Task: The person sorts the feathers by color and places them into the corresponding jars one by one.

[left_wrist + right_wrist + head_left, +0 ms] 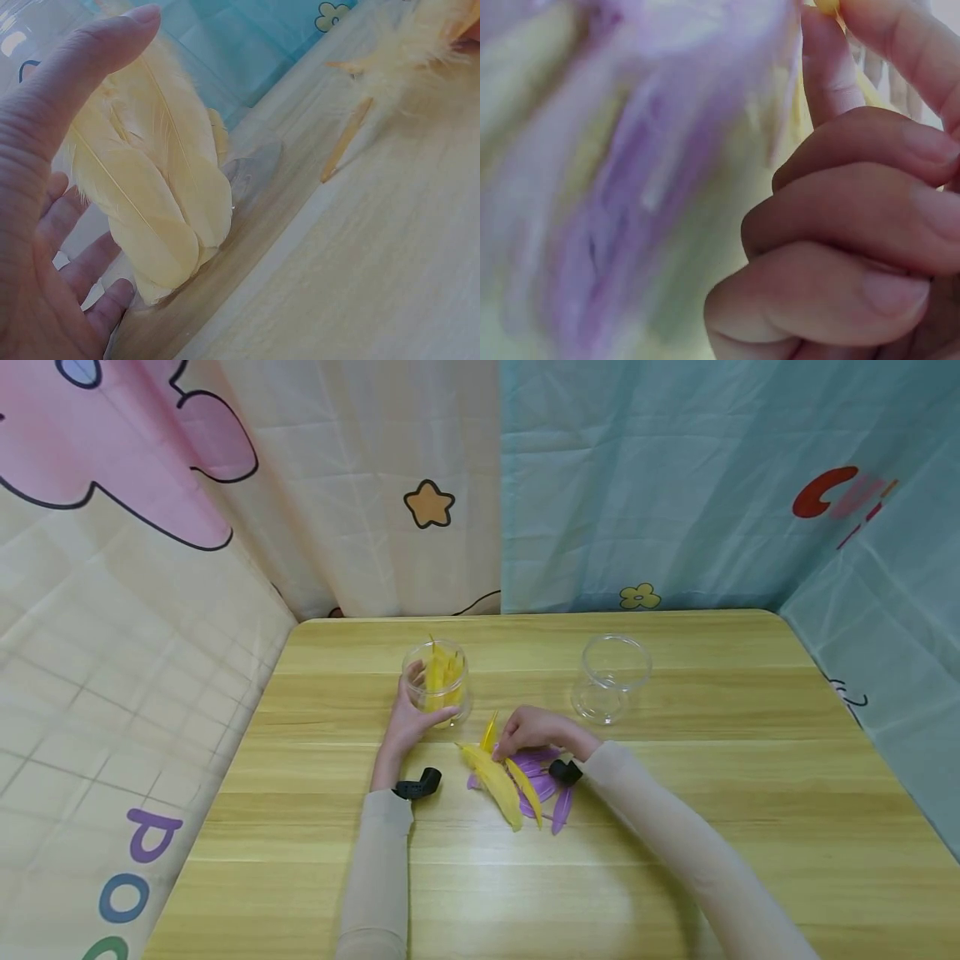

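My left hand (408,720) is wrapped around a clear glass jar (466,693) on the table, thumb on one side and fingers on the other. Several yellow feathers (161,165) stand upright inside that jar. Over a loose pile in the middle, my right hand (534,729) pinches a yellow feather (827,7) between thumb and index finger, its other fingers curled. The pile mixes purple feathers (542,788) with yellow feathers (495,783); the right hand and its wrist camera cover part of it.
A second clear glass jar (611,685) stands right of the pile, with no feathers showing in it. The wooden table (750,760) reaches back to printed curtains (360,485) behind and at both sides.
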`<state>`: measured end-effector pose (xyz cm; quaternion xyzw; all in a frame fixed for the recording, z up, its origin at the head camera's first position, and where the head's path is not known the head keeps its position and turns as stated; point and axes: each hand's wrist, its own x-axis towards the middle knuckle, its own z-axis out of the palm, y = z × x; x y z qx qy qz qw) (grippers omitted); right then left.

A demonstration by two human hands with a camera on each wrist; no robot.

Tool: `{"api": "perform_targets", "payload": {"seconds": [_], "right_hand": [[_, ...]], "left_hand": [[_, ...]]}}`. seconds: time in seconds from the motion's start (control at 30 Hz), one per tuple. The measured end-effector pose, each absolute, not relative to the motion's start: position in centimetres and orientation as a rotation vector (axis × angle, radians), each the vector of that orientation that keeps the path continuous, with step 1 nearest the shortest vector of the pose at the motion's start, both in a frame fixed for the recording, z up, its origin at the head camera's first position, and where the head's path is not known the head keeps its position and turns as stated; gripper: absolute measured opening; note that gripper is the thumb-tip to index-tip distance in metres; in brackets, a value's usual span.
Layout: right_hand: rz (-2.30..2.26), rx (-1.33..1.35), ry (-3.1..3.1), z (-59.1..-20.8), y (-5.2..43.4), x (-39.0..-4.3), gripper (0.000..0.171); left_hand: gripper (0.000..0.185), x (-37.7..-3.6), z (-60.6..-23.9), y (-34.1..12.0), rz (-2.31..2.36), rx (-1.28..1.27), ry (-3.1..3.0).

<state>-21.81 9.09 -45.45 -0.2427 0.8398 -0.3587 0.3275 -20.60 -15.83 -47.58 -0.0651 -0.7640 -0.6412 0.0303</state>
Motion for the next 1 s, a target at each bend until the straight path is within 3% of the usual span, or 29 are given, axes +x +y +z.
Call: {"api": "perform_targets", "payload": {"seconds": [0.17, 0.4, 0.57, 1.0], "right_hand": [[-0.999, -0.616, 2.205, -44.2, 9.6, -22.2, 0.016], [-1.088, -0.511, 2.263, -42.1, 10.0, -22.9, 0.026], [-1.294, -0.45, 2.31, -41.1, 9.5, -23.3, 0.03], [-1.957, -0.167, 2.332, -38.1, 6.3, -23.5, 0.036]], "left_hand": [[0.102, -19.8, -46.0, -15.5, -1.97, -0.215, -2.37], [0.103, -20.5, -47.5, -15.8, -1.968, -0.199, -2.364], [0.105, -21.3, -49.1, -16.0, -1.962, -0.194, -2.344], [0.102, -21.3, -49.0, -16.0, -1.944, -0.208, -2.347]]}}
